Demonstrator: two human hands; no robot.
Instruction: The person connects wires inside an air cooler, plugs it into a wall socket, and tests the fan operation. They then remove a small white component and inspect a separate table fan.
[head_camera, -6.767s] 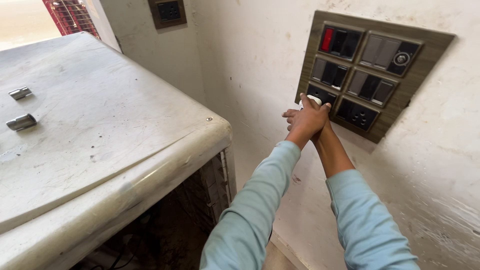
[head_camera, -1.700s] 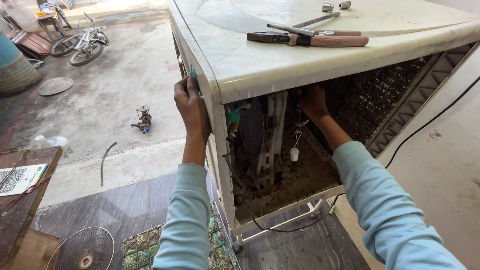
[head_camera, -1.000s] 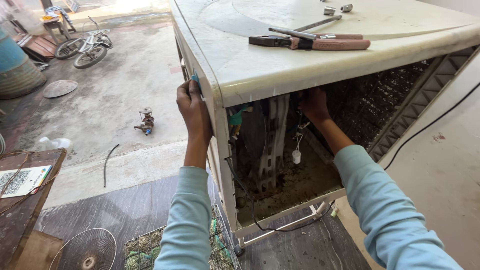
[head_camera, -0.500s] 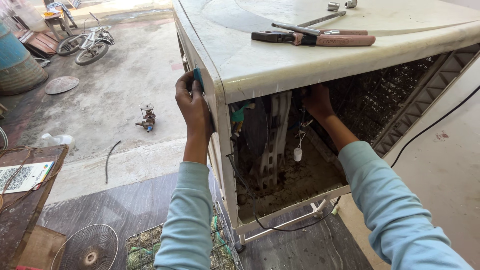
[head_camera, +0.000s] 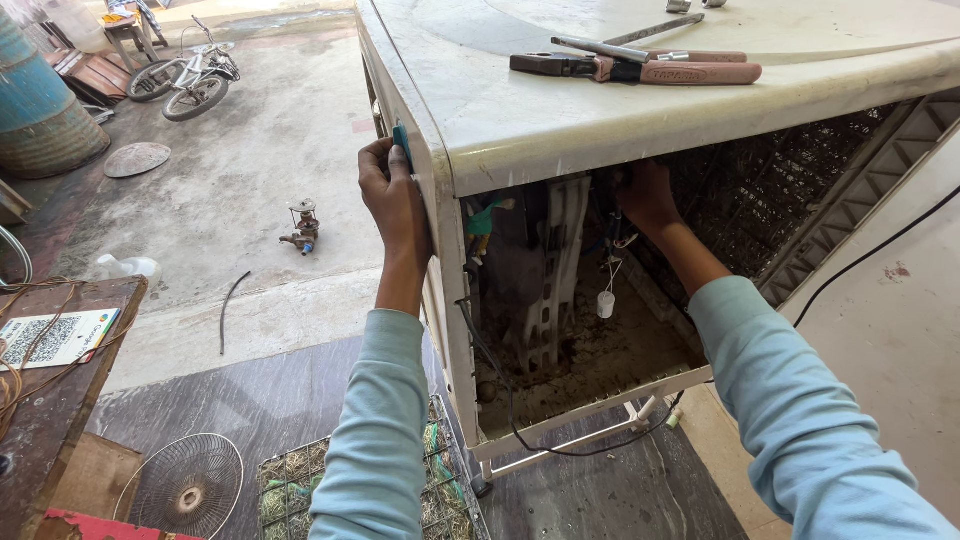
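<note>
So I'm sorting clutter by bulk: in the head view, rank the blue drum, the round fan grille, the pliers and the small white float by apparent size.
1. Blue drum, though cut off by the frame
2. Fan grille, nearer the camera, so its rank against the drum is unsure
3. Pliers
4. White float

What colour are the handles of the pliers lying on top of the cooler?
Pinkish red, clearest in the head view: the pliers lie on the cream cooler top.

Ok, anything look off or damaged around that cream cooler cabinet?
The cream cooler cabinet has its side panel off, and caked brown dirt covers its floor. A loose black cable dangles out over the bottom edge.
</note>
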